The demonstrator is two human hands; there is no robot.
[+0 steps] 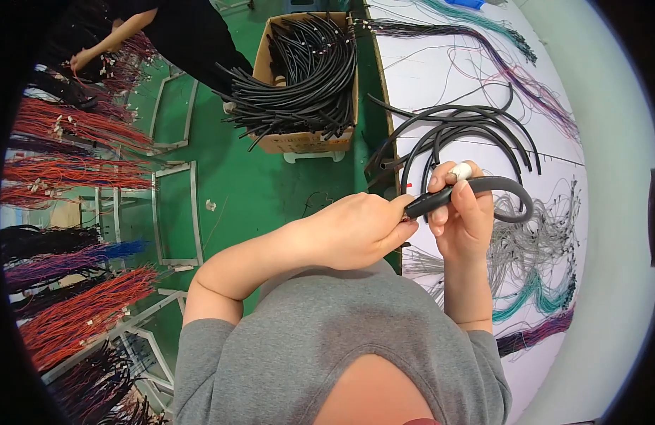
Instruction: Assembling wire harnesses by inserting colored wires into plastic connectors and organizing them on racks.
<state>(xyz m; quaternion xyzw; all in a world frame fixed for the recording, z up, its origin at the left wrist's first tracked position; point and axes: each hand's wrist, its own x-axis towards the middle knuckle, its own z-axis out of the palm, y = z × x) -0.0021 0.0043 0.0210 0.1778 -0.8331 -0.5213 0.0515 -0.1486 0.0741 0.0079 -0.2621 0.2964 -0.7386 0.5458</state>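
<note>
My left hand (370, 228) pinches one end of a curved black tube (510, 185); my right hand (470, 221) grips it above the tabletop (421, 74).

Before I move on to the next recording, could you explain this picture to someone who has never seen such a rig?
There is no machine here, just a person's two bare hands. The single picture comes from a fisheye camera worn on the head, looking down, so straight edges bend near the rim. The left hand is at the near end of a black tube; the right hand holds it farther along, where it loops round. On the white table lie more black tubes and thin grey wires. Ahead, a cardboard box is heaped with similar tubes.
</note>
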